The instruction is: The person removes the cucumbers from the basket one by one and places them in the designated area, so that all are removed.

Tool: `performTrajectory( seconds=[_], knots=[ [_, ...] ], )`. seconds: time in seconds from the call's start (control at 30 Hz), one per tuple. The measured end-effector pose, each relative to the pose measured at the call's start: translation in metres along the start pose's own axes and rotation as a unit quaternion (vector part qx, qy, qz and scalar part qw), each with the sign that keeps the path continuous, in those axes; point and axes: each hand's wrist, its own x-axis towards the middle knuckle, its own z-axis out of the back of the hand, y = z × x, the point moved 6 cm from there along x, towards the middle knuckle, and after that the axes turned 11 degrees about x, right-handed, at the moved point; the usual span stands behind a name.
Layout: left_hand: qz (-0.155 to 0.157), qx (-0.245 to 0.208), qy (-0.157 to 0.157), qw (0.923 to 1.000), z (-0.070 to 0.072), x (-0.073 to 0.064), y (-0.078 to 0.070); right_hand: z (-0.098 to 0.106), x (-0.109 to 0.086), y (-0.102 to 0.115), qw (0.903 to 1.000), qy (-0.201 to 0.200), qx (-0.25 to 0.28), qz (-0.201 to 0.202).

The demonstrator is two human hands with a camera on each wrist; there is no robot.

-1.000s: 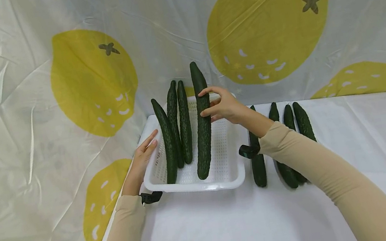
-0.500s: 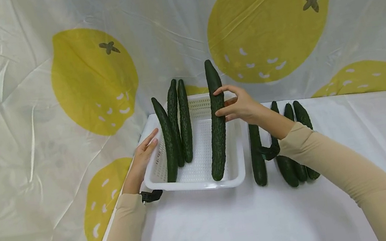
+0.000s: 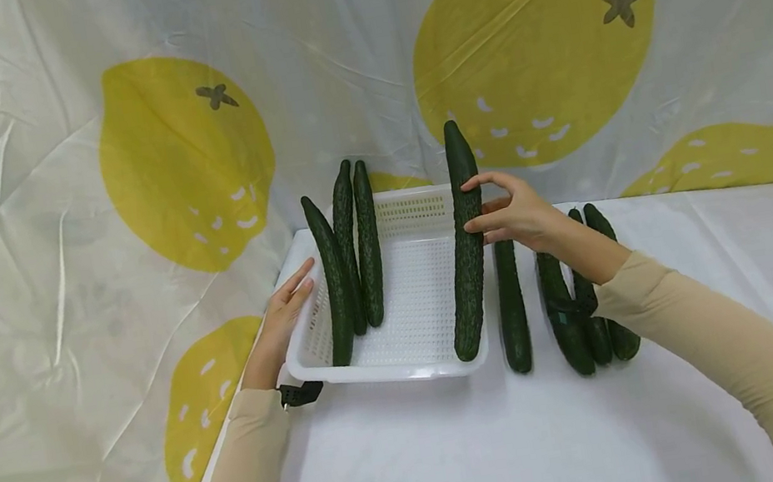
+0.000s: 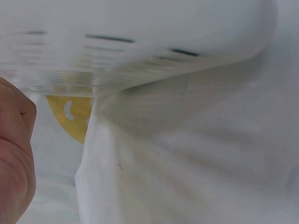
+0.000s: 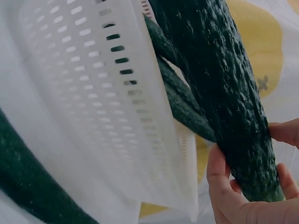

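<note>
My right hand (image 3: 520, 213) pinches a long dark green cucumber (image 3: 469, 295) between thumb and fingers at its upper part. It stands nearly upright, overlapping the right side of the white perforated basket (image 3: 385, 373) in the head view. The right wrist view shows the bumpy cucumber (image 5: 215, 79) close up beside the basket wall (image 5: 98, 107). My left hand (image 3: 283, 316) rests against the basket's left side, fingers straight, fingertips right at the rim. Three cucumbers (image 3: 340, 303) lean inside the basket along its left half, their tops above the far rim.
Just right of the basket, one cucumber (image 3: 514, 322) lies on the white tablecloth (image 3: 466, 456). Further right are three more cucumbers (image 3: 568, 330), partly hidden by my right forearm. A lemon-print curtain (image 3: 327, 56) hangs behind and along the left.
My right hand has carried its cucumber rightward, from over the basket's middle to its right side. The left hand, the basket and the cucumbers in it stay put.
</note>
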Motion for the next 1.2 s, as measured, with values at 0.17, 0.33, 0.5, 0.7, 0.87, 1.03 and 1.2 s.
performTrajectory(
  seconds=[0.17, 0.33, 0.5, 0.7, 0.87, 1.03, 1.2],
  knots=[
    [0.014, -0.006, 0.007, 0.9999, -0.001, 0.000, -0.001, 0.013, -0.007, 0.000, 1.0000, 0.000, 0.007, -0.006],
    [0.017, -0.010, 0.014, 0.9997, -0.004, -0.010, -0.018, 0.024, -0.015, 0.005, 1.0000, -0.006, 0.001, -0.006],
    [0.011, -0.008, 0.012, 0.9998, -0.004, -0.006, -0.009, 0.034, -0.025, 0.011, 0.9999, -0.001, 0.009, -0.008],
    [0.000, 0.002, 0.010, 0.9999, -0.001, -0.002, -0.004, 0.047, -0.036, 0.022, 0.9994, 0.003, 0.034, -0.004],
    [0.003, -0.005, 0.012, 0.9999, 0.000, -0.001, -0.005, 0.061, -0.045, 0.027, 0.9991, -0.004, 0.042, 0.005],
    [0.004, -0.027, 0.016, 0.9995, -0.001, -0.002, -0.004, 0.077, -0.054, 0.026, 0.9990, -0.014, 0.042, 0.005],
    [-0.007, -0.024, 0.017, 0.9995, 0.000, 0.000, -0.005, 0.095, -0.062, 0.026, 0.9992, -0.026, 0.030, 0.007]
  ],
)
